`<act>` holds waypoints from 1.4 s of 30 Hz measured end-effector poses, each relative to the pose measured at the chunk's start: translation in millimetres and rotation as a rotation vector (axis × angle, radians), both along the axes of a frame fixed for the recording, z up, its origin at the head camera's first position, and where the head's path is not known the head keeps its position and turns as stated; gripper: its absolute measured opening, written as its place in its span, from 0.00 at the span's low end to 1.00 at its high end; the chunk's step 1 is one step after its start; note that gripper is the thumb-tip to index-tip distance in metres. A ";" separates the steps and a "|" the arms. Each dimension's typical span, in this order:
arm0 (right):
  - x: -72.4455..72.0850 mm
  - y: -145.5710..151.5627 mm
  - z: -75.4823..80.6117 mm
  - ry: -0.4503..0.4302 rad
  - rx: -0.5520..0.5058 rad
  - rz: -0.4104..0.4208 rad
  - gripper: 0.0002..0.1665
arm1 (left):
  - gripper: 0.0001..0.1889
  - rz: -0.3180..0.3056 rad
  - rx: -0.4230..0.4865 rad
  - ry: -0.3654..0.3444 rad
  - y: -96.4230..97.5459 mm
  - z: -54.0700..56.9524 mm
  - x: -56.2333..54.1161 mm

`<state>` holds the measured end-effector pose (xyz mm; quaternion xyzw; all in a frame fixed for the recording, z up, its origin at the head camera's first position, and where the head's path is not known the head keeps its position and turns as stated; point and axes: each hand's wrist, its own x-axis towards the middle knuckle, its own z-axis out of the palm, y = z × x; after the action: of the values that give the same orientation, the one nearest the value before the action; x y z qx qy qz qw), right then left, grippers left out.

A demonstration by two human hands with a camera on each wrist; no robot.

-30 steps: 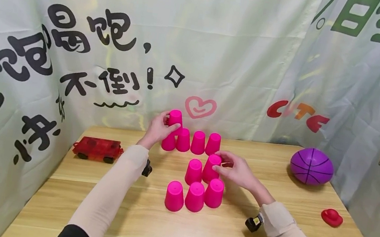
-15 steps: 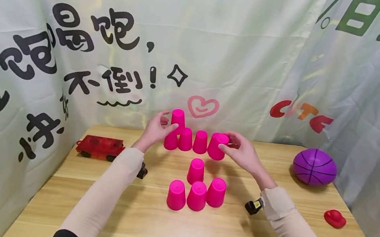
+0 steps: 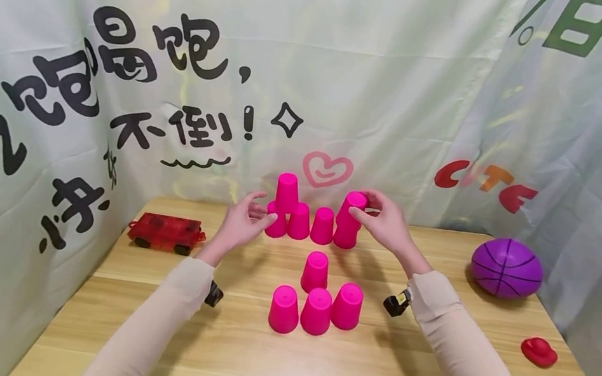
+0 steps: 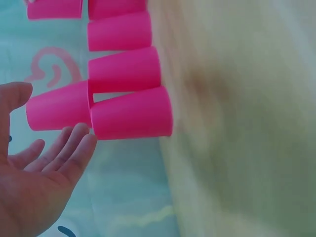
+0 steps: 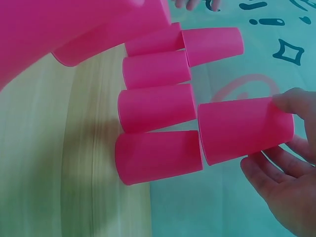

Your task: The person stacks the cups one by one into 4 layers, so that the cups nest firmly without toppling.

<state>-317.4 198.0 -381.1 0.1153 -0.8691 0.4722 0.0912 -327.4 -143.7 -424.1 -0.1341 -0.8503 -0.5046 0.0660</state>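
Observation:
Upside-down pink cups stand in a back row (image 3: 322, 226) on the table. One upper cup (image 3: 287, 192) rests across the two leftmost cups. Beside it is my left hand (image 3: 240, 224), its fingers spread and holding nothing; the left wrist view shows that palm (image 4: 34, 192) apart from the upper cup. At the row's other end my right hand (image 3: 388, 226) pinches a second upper cup (image 3: 352, 207) between thumb and fingers. In the right wrist view this held cup (image 5: 242, 128) is above the end cup (image 5: 160, 157); I cannot tell if its full weight rests there.
Nearer me stand one single cup (image 3: 315, 272) and a front group of three cups (image 3: 316, 311). A red toy car (image 3: 167, 233) is at the left, a purple ball (image 3: 506, 268) and small red hat (image 3: 539, 352) at the right. A printed curtain (image 3: 394, 98) hangs behind the table.
My right hand has lifted a cup from the middle group and carried it back onto the right end of the back row. My left hand has let go of its upper cup and drawn away left.

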 end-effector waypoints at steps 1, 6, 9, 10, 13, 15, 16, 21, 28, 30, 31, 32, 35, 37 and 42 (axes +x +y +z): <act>-1.5 -0.9 0.2 -0.004 0.001 -0.001 0.33 | 0.34 -0.009 -0.001 -0.001 -0.6 -2.0 3.7; -8.2 -4.9 -0.5 -0.019 -0.009 0.014 0.32 | 0.27 -0.068 0.027 -0.012 -4.7 -12.0 22.5; -11.3 -6.0 -2.0 -0.029 -0.006 0.012 0.32 | 0.23 -0.108 0.036 -0.015 -6.5 -16.5 33.3; -12.2 -6.3 -2.3 -0.032 -0.005 0.008 0.32 | 0.22 -0.118 0.035 -0.017 -6.7 -17.6 36.9; -15.6 -6.9 -2.8 -0.036 -0.003 -0.002 0.33 | 0.20 -0.145 0.029 -0.024 -6.6 -19.3 48.2; -18.2 -7.3 -2.7 -0.037 -0.005 -0.009 0.32 | 0.20 -0.161 0.017 -0.031 -5.9 -20.7 55.4; -18.7 -7.8 -2.1 -0.034 -0.003 -0.010 0.32 | 0.20 -0.173 0.011 -0.035 -5.2 -21.2 59.0; -23.6 -9.8 -0.1 -0.022 0.015 -0.022 0.32 | 0.20 -0.263 -0.003 -0.051 -2.6 -24.0 76.2; -28.9 -13.1 0.8 -0.020 0.028 -0.021 0.32 | 0.22 -0.384 0.008 -0.080 -2.9 -27.8 93.3; -30.0 -13.8 0.9 -0.019 0.029 -0.021 0.33 | 0.22 -0.400 0.008 -0.086 -3.3 -29.5 96.7; -30.4 -14.0 1.1 -0.021 0.030 -0.021 0.33 | 0.22 -0.406 0.008 -0.090 -3.7 -30.4 98.4; -30.8 -14.2 1.3 -0.023 0.031 -0.021 0.33 | 0.23 -0.410 0.007 -0.099 -4.1 -31.1 100.1; -32.1 -14.8 1.6 -0.029 0.032 -0.017 0.33 | 0.25 -0.426 0.006 -0.120 -5.4 -32.9 106.0; -33.2 -14.7 1.8 -0.035 0.031 -0.015 0.33 | 0.26 -0.439 0.002 -0.132 -5.7 -33.8 109.8; -35.5 -14.6 2.3 -0.037 0.033 -0.018 0.33 | 0.30 -0.471 0.008 -0.146 -3.8 -37.6 116.8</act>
<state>-353.0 183.4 -378.8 0.1003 -0.8793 0.4591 0.0772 -210.6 -147.5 -461.7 -0.2913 -0.7961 -0.5180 -0.1146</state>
